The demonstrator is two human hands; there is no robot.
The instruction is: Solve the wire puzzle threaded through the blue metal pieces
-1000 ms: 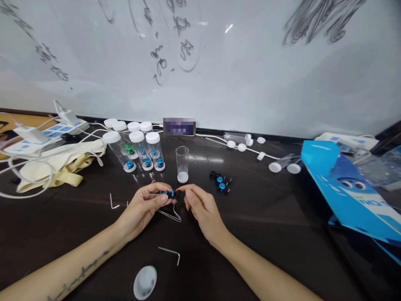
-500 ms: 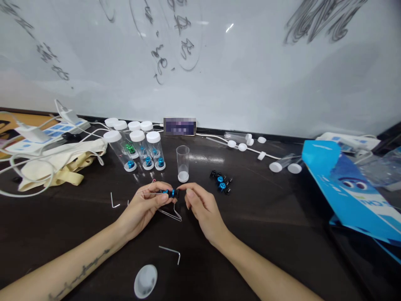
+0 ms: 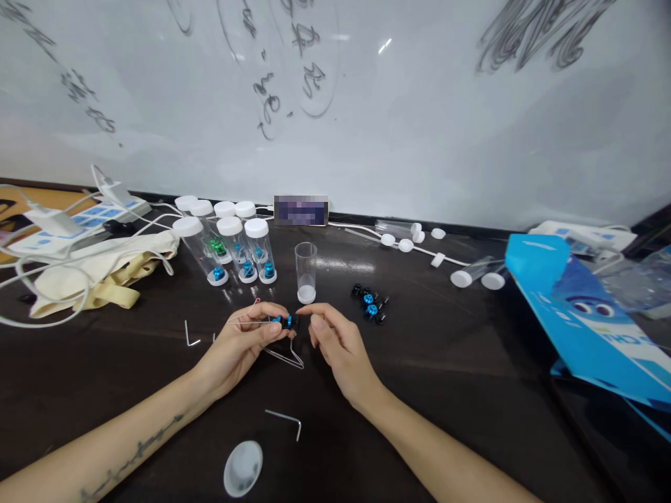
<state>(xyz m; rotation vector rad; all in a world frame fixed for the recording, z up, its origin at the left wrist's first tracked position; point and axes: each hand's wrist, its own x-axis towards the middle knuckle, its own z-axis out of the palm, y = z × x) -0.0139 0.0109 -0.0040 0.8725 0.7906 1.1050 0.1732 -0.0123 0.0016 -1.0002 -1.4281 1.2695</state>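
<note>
My left hand (image 3: 246, 342) is closed on a small blue-and-black part (image 3: 286, 322), held sideways between thumb and fingers. Thin bent metal wire (image 3: 291, 362) hangs below those fingers, and a straight length with a pinkish end sticks out to the left. My right hand (image 3: 338, 346) is beside the part's black end, its index finger stretched toward it and its thumb apart. Nothing shows in its grasp; whether the index fingertip touches is unclear. Just beyond both hands stands an uncapped clear tube (image 3: 306, 269) with a white base.
Several white-capped tubes (image 3: 258, 255) with coloured parts stand left. Loose blue-and-black parts (image 3: 372, 309) lie right. Two L-shaped hex keys, one nearer (image 3: 286, 416), and a white cap (image 3: 243, 468) lie in front. A blue bag (image 3: 592, 314) is far right; cables and a cloth (image 3: 105, 276) left.
</note>
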